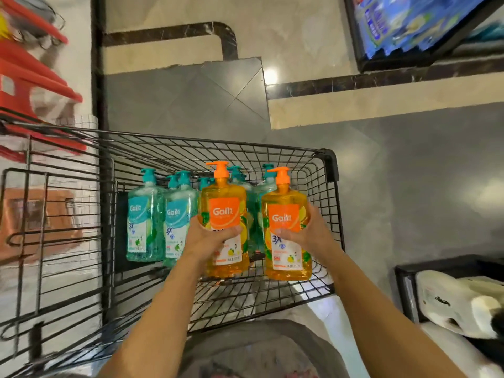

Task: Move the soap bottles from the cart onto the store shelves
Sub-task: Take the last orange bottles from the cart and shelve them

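Left hand, one: fingers and thumb wrapped round the middle of the left orange bottle, clear plastic with an orange pump and label, upright. Right hand, one: gripping the right orange bottle the same way (both labels face the camera). The hands are apart, one bottle each, both over the near-right part of the black wire cart. Teal pump bottles, several, clear plastic, upright in the cart beside and behind the orange pair. Grey and beige tiled floor beyond. Black shelf of blue packets, far right; red plastic items, far left.
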{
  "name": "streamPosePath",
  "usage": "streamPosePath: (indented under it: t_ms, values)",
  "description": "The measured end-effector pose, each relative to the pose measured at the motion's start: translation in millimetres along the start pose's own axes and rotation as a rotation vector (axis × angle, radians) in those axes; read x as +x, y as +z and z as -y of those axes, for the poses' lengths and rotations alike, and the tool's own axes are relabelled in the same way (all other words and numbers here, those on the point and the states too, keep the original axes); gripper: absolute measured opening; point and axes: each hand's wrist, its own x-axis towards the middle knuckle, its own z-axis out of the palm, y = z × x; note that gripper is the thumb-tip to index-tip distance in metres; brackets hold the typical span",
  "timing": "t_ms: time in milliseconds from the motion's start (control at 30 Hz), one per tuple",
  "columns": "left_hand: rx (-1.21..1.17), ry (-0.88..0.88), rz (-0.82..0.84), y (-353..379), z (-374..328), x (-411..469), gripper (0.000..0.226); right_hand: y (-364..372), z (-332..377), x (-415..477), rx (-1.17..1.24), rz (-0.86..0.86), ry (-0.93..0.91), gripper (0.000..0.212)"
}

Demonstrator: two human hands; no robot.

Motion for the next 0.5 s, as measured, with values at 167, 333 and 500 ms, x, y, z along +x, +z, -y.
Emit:
streamPosePath:
  t_ms: [167,333,500]
  values:
    - [-0.013,0.151,0.079,-27,-9,-27,0.095,-9,32,-48,0.001,-0.163,-0.077,0.109]
    - [-0.009,0.375,0.164,-50,-31,-69,0.08,-14,72,-119,0.095,-0.329,-0.203,0.101]
    - [-0.039,0.596,0.286,-78,-59,-116,0.091,-6,108,-206,0.117,-0.533,-0.341,0.089]
